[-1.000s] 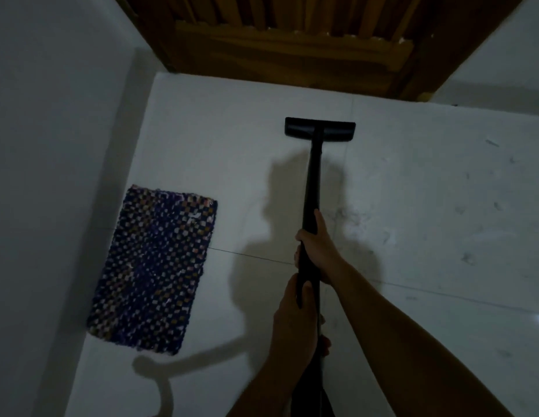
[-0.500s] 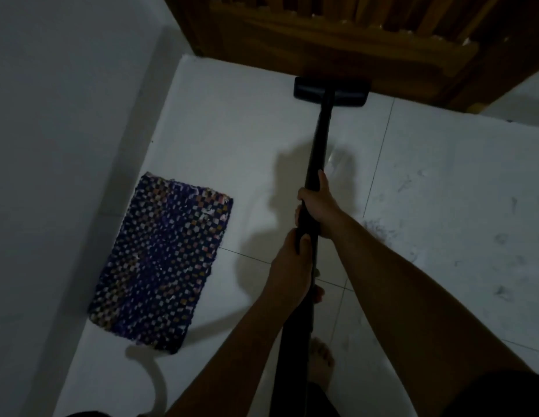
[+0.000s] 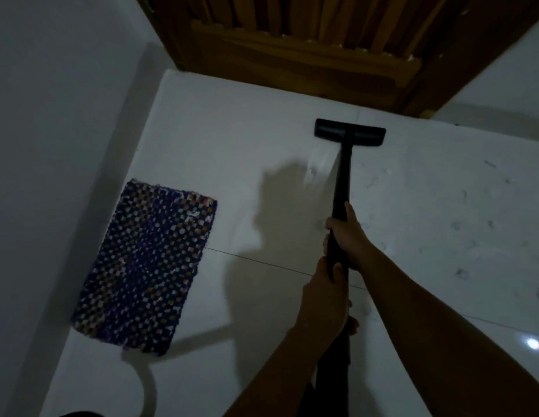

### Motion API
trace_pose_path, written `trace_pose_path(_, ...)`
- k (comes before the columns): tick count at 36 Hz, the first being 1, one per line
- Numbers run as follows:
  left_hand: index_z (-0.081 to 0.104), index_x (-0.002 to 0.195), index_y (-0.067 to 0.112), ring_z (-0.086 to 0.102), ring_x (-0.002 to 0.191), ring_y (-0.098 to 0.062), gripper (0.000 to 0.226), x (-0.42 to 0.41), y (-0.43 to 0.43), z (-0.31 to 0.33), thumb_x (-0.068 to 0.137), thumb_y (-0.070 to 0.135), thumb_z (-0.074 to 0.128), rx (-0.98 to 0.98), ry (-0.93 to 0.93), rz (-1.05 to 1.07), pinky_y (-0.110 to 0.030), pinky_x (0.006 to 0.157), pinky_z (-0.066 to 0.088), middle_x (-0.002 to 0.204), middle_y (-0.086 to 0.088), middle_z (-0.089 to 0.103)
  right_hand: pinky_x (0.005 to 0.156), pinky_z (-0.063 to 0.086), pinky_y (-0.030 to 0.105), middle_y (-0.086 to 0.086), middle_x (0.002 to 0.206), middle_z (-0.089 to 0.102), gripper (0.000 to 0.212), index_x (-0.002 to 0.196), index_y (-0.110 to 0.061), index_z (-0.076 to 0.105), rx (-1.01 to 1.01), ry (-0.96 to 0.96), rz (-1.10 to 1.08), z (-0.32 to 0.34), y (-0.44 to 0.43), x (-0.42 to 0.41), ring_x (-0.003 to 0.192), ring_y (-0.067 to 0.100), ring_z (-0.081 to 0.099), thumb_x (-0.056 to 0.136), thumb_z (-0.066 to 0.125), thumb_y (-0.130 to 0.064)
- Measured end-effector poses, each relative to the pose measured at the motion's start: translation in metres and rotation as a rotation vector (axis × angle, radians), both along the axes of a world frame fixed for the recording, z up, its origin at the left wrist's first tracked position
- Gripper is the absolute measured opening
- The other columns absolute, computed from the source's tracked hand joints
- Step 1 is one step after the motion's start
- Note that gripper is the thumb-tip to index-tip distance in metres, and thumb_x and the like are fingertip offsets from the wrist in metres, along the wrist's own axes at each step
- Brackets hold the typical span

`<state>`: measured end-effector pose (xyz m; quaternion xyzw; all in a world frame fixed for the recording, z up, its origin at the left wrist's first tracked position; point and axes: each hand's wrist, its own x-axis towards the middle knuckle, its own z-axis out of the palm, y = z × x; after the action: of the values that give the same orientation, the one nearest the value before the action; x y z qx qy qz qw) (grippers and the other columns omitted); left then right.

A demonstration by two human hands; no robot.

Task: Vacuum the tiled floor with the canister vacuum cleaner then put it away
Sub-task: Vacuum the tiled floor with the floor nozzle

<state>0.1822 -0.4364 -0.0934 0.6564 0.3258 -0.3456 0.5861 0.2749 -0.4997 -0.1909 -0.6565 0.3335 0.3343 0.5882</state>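
Note:
The black vacuum wand (image 3: pixel 342 182) runs forward from my hands to its flat floor head (image 3: pixel 349 136), which rests on the white tiled floor (image 3: pixel 232 145) a short way in front of a wooden door. My right hand (image 3: pixel 348 236) grips the wand higher up. My left hand (image 3: pixel 325 299) is closed around it just below, the two almost touching. The wand's lower end disappears between my arms. The canister itself is out of view; a pale curved hose (image 3: pixel 149 392) shows at the bottom left.
A dark woven mat (image 3: pixel 145 269) lies on the floor to the left, beside a grey wall (image 3: pixel 51 176). The brown louvred wooden door (image 3: pixel 307 49) closes off the far side. Dust marks and hair speckle the tiles (image 3: pixel 461 224) to the right.
The floor head was pushed up against the door half a second ago and has since been pulled back from it. Both hands keep the same grip.

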Motion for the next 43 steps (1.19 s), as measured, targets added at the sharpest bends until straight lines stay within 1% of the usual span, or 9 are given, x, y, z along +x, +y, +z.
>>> trace_pose_path(6,0.048,0.123,0.016,0.050,0.051,-0.014,0.037,-0.019,-0.018,0.003,0.101,0.039,0.029,0.032,-0.009,-0.103,-0.037,0.066,0.054,0.082,-0.006,0.057,0.044,0.042,0.029,0.010,0.066,0.048,0.073,0.150,-0.037,0.015,-0.011,-0.008,-0.106,0.010,-0.030,-0.028,0.047,0.021,0.046,0.092,0.045,-0.004)
trace_pose_path(16,0.046,0.128,0.020,0.052,0.050,-0.013,0.038,-0.063,-0.017,0.011,0.100,0.040,0.028,0.040,-0.035,-0.180,-0.037,0.063,0.055,0.076,-0.001,0.057,0.043,0.042,0.030,0.011,0.071,0.049,0.076,0.151,-0.037,0.012,0.009,0.000,-0.153,0.015,-0.032,-0.078,0.046,0.022,0.046,0.091,0.044,-0.003)
trace_pose_path(22,0.046,0.130,0.021,0.062,0.065,-0.024,0.040,-0.095,-0.005,0.015,0.100,0.040,0.027,0.090,-0.080,-0.253,-0.047,0.085,0.054,0.088,-0.010,0.066,0.041,0.043,0.028,0.011,0.067,0.048,0.075,0.151,-0.035,0.013,0.004,-0.001,-0.175,0.022,-0.022,-0.111,0.044,0.022,0.045,0.091,0.045,-0.002)
trace_pose_path(24,0.044,0.133,0.020,0.056,0.055,-0.012,0.040,-0.108,0.000,0.018,0.101,0.038,0.026,0.101,-0.116,-0.278,-0.024,0.074,0.057,0.073,0.001,0.060,0.042,0.043,0.029,0.011,0.065,0.046,0.075,0.151,-0.035,0.014,0.015,-0.005,-0.189,0.025,-0.017,-0.126,0.044,0.022,0.044,0.091,0.044,-0.001)
trace_pose_path(26,0.045,0.132,0.016,0.049,0.053,-0.002,0.040,-0.120,0.004,0.023,0.102,0.034,0.026,0.099,-0.120,-0.288,-0.003,0.045,0.042,0.069,0.007,0.052,0.041,0.043,0.029,0.011,0.065,0.046,0.074,0.150,-0.035,0.014,0.015,-0.009,-0.186,0.027,-0.013,-0.138,0.044,0.022,0.045,0.091,0.044,-0.001)
trace_pose_path(28,0.046,0.132,0.014,0.047,0.054,-0.001,0.040,-0.132,0.007,0.027,0.103,0.032,0.026,0.080,-0.122,-0.285,-0.003,0.039,0.037,0.070,0.009,0.050,0.043,0.044,0.031,0.012,0.063,0.047,0.075,0.150,-0.036,0.013,0.011,-0.010,-0.176,0.029,-0.010,-0.150,0.045,0.023,0.046,0.091,0.045,-0.002)
trace_pose_path(33,0.043,0.134,0.014,0.051,0.054,-0.003,0.042,-0.159,0.010,0.036,0.102,0.034,0.025,0.043,-0.113,-0.258,-0.004,0.039,0.038,0.081,0.001,0.062,0.042,0.044,0.030,0.012,0.062,0.047,0.077,0.151,-0.035,0.012,0.006,-0.014,-0.160,0.037,-0.006,-0.175,0.044,0.023,0.046,0.091,0.046,-0.001)
trace_pose_path(37,0.039,0.140,0.018,0.051,0.059,0.002,0.043,-0.175,0.008,0.043,0.102,0.035,0.026,0.072,-0.125,-0.258,-0.006,0.045,0.038,0.087,0.007,0.057,0.042,0.043,0.030,0.012,0.063,0.047,0.076,0.151,-0.035,0.011,0.016,-0.005,-0.150,0.042,-0.008,-0.189,0.044,0.022,0.045,0.091,0.045,-0.001)
trace_pose_path(43,0.038,0.140,0.019,0.051,0.054,-0.004,0.042,-0.196,-0.007,0.055,0.102,0.034,0.026,0.056,-0.090,-0.186,-0.006,0.036,0.036,0.072,0.006,0.053,0.042,0.043,0.031,0.013,0.061,0.047,0.076,0.151,-0.035,0.011,0.019,0.010,-0.095,0.049,-0.016,-0.210,0.044,0.023,0.046,0.092,0.046,-0.002)
